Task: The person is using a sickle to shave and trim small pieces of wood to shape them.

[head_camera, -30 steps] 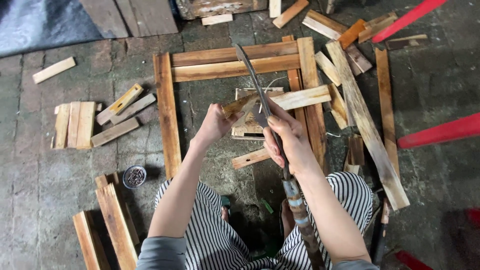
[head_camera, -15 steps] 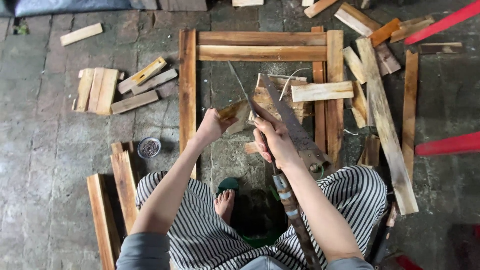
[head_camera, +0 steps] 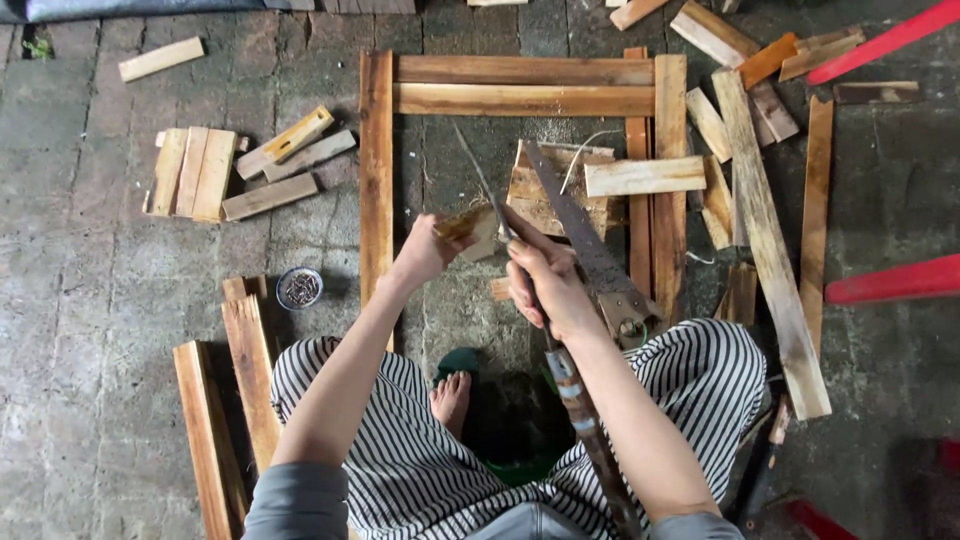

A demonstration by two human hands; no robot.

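The small wood piece (head_camera: 470, 224) is pinched in the left hand (head_camera: 425, 252), just left of the long knife (head_camera: 520, 290), whose handle is gripped by the right hand (head_camera: 550, 285), blade pointing away past the wood.

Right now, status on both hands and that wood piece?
Left hand grips small wood piece. Right hand grips long blade, edge against the piece. Handsaw lies close behind.

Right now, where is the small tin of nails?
In the head view the small round tin of nails sits on the stone floor left of the person's left forearm, just outside the wooden frame and above two planks.
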